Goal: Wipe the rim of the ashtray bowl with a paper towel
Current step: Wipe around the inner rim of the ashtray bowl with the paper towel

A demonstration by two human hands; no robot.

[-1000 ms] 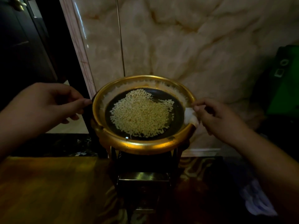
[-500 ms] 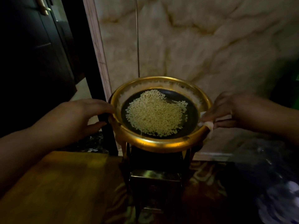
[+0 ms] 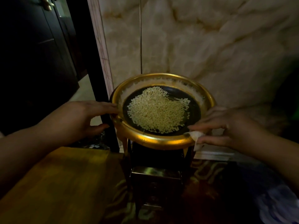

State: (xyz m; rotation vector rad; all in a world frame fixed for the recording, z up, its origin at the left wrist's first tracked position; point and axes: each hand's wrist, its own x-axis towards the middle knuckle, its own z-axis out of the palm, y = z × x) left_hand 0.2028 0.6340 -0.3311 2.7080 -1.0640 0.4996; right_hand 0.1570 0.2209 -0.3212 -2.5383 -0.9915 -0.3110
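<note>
A round golden ashtray bowl [image 3: 161,141] stands on a dark stand, its black inside covered with pale granules [image 3: 157,110]. My left hand [image 3: 84,117] grips the bowl's left rim, fingers on top and thumb below. My right hand [image 3: 226,126] presses a small white paper towel [image 3: 196,137] against the rim at the front right, index finger above it and other fingers below. Part of the towel hangs down outside the rim.
The dark stand [image 3: 156,177] under the bowl rests on a patterned carpet. A marble wall [image 3: 210,46] rises right behind the bowl. At the left are a dark door [image 3: 32,62] and a wooden surface [image 3: 56,183]. Something green shows at the far right.
My right hand has slid the paper towel along the rim from the right side toward the front right. My left hand has moved from beside the bowl to gripping its left rim.
</note>
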